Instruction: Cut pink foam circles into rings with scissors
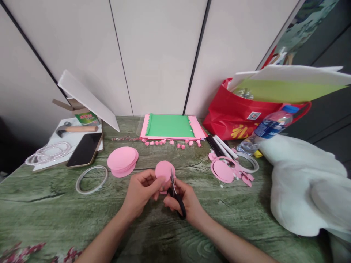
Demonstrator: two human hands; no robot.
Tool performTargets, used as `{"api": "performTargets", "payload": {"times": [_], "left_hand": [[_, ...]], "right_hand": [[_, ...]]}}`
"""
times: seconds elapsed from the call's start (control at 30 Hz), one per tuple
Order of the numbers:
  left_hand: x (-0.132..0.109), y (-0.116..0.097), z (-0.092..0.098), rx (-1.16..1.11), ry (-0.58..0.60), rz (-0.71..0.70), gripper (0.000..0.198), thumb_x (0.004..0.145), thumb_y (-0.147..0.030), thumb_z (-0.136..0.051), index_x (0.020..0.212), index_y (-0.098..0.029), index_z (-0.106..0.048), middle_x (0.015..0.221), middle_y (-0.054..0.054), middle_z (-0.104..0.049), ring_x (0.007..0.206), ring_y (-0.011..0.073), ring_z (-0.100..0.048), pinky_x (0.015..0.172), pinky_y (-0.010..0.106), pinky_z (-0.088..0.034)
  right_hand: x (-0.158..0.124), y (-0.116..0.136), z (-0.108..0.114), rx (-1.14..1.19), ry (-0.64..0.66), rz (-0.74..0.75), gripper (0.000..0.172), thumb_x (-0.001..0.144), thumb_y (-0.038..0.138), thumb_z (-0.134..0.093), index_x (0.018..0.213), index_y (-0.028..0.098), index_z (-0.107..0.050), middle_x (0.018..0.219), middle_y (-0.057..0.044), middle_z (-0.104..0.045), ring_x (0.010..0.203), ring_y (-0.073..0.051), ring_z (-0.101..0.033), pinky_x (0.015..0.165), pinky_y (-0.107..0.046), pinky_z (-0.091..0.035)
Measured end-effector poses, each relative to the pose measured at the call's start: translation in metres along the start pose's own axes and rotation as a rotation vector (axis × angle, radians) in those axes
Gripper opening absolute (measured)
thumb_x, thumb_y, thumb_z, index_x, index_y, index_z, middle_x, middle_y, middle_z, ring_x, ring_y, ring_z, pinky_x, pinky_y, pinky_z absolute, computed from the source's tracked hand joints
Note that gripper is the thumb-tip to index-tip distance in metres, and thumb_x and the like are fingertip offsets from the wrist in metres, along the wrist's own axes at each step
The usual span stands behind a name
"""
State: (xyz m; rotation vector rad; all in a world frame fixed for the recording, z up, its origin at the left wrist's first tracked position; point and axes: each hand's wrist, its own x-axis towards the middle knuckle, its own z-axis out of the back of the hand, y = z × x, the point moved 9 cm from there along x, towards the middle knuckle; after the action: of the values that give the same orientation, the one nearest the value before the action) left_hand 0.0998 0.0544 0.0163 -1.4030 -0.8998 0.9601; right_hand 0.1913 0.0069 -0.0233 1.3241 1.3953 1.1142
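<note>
My left hand (144, 190) pinches a round piece of pink paper (163, 170) between thumb and fingers, above the middle of the table. In my right hand (186, 199) is a pair of scissors (177, 200) with black handles, its blades lying at the right edge of the paper circle. Whether the blades are apart is hard to see. A stack of larger pink paper circles (122, 160) lies left of my hands. To the right are pink paper offcuts and rings (222, 170). Small pink paper rolls (182, 146) sit in a row beyond my hands.
Green and pink paper sheets (170, 125) lie at the back. Tape rolls (91, 179), a phone (85, 149), a hammer (79, 129) and bead strings (52, 151) are on the left. Pens (223, 146), a red bag (233, 113), a bottle (271, 126) and a white plush object (301, 182) stand right.
</note>
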Motion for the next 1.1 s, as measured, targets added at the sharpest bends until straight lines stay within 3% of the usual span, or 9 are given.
{"api": "performTargets", "payload": {"times": [0.63, 0.93, 1.1], "left_hand": [[0.0011, -0.0011, 0.0040, 0.014, -0.009, -0.005, 0.020, 0.071, -0.029, -0.065, 0.060, -0.014, -0.057, 0.043, -0.005, -0.050, 0.036, 0.0042, -0.040, 0.039, 0.017, -0.029], [0.0005, -0.0006, -0.0053, -0.153, 0.068, 0.012, 0.016, 0.077, -0.029, -0.060, 0.072, -0.015, -0.054, 0.057, -0.002, -0.062, 0.040, 0.0086, -0.052, 0.040, 0.019, -0.039], [-0.0001, 0.0002, -0.0047, -0.080, 0.058, 0.010, 0.020, 0.075, -0.028, -0.063, 0.062, -0.013, -0.058, 0.050, -0.002, -0.058, 0.040, 0.0067, -0.050, 0.042, 0.018, -0.039]], "right_hand": [[-0.0002, -0.0064, 0.0012, -0.042, 0.014, -0.043, 0.043, 0.059, 0.051, -0.071, 0.076, 0.019, -0.049, 0.048, 0.007, -0.051, 0.034, -0.005, -0.037, 0.034, -0.018, -0.030], [-0.0014, -0.0060, -0.0031, 0.009, 0.032, -0.037, 0.042, 0.060, 0.050, -0.071, 0.076, 0.018, -0.048, 0.054, 0.004, -0.055, 0.036, -0.005, -0.039, 0.034, -0.018, -0.033], [-0.0029, -0.0078, -0.0084, 0.041, 0.053, -0.030, 0.040, 0.061, 0.048, -0.071, 0.076, 0.018, -0.050, 0.062, 0.003, -0.055, 0.039, -0.005, -0.041, 0.036, -0.018, -0.035]]}}
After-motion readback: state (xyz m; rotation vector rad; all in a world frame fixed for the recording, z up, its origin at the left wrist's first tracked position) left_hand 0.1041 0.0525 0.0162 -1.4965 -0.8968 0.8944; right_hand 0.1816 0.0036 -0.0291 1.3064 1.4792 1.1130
